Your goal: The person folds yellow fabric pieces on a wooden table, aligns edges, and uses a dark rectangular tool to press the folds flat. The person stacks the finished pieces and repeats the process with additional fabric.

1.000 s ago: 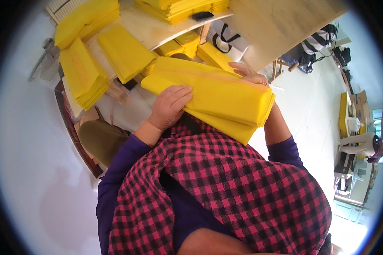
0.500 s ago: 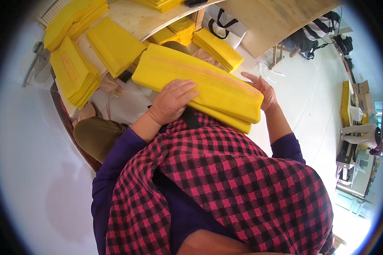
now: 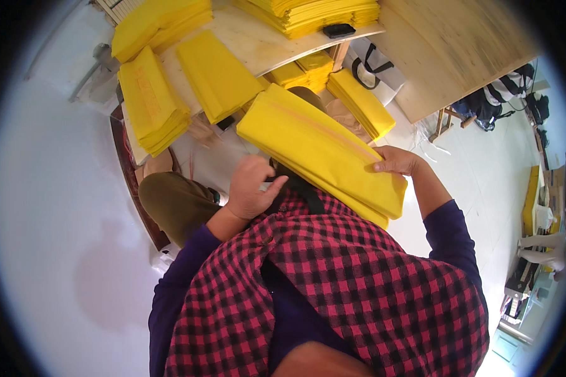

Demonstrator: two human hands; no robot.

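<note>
A thick bundle of folded yellow fabric point(image 3: 321, 151) lies slantwise across my lap, with a faint reddish band along its top. My right hand point(image 3: 399, 161) grips its right end, thumb on top and fingers underneath, partly hidden. My left hand point(image 3: 253, 188) is off the bundle, just below its left part. Its fingers are loosely bent and slightly blurred, the thumb stands apart, and nothing shows in it. Beside the left fingertips is a black strap point(image 3: 305, 191) over my checked apron point(image 3: 358, 270).
Yellow folded stacks lie ahead on the left point(image 3: 151, 100), beside it point(image 3: 217, 75) and on the wooden table point(image 3: 245, 38). A black object point(image 3: 338, 31) sits at the table edge. Under it are more yellow bundles point(image 3: 361, 103) and a white bag point(image 3: 377, 69). A wooden board point(image 3: 453, 50) juts out right.
My left hand has lifted off the bundle and drawn back below it. My right hand has closed on the bundle's right end. The view has shifted, so the scene sits farther right and lower.
</note>
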